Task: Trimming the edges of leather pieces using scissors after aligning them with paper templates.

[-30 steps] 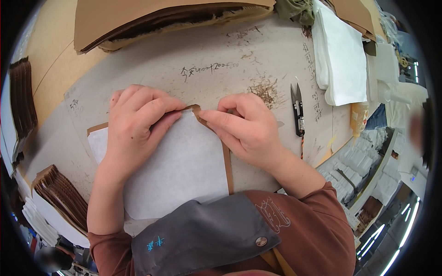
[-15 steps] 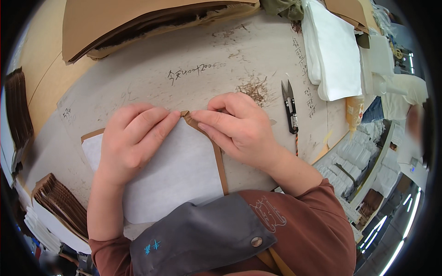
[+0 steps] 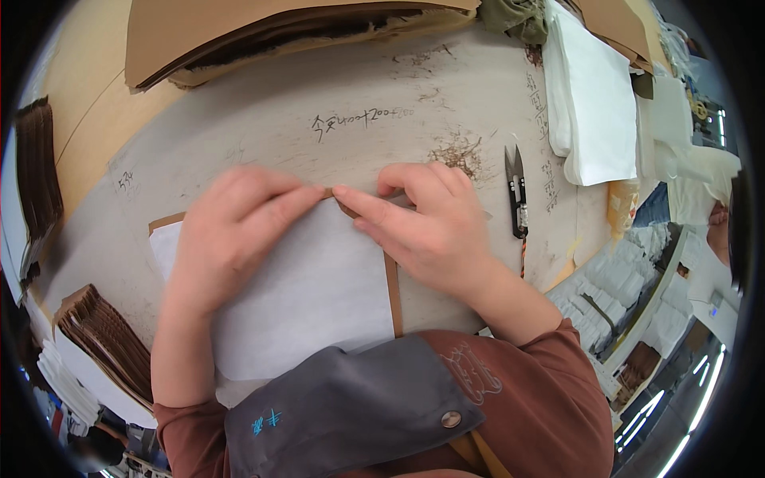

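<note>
A brown panel, perhaps leather, with a white lining sheet (image 3: 307, 295) lies on the table in front of me. Its brown border (image 3: 394, 291) shows along the right side and at the upper left. At the top edge my left hand (image 3: 231, 235) has its fingertips closed on the brown border. My right hand (image 3: 437, 227) pinches the same border just beside it, near the upper right corner. The two sets of fingertips nearly meet and hide most of the fold between them. To the right of my right hand lie black thread snips (image 3: 516, 195) with an orange cord.
A stack of large brown sheets (image 3: 295, 20) stands at the far edge. White cloth pieces (image 3: 594, 103) and an amber bottle (image 3: 621, 207) are at the right. Bundles of dark brown pieces (image 3: 103, 334) sit at the left. Another person (image 3: 697, 179) is beyond the table's right side.
The brown fold at the top corner, raised and visible before, now lies flatter under my fingertips. Both hands keep their pinch. The whole view has shifted slightly.
</note>
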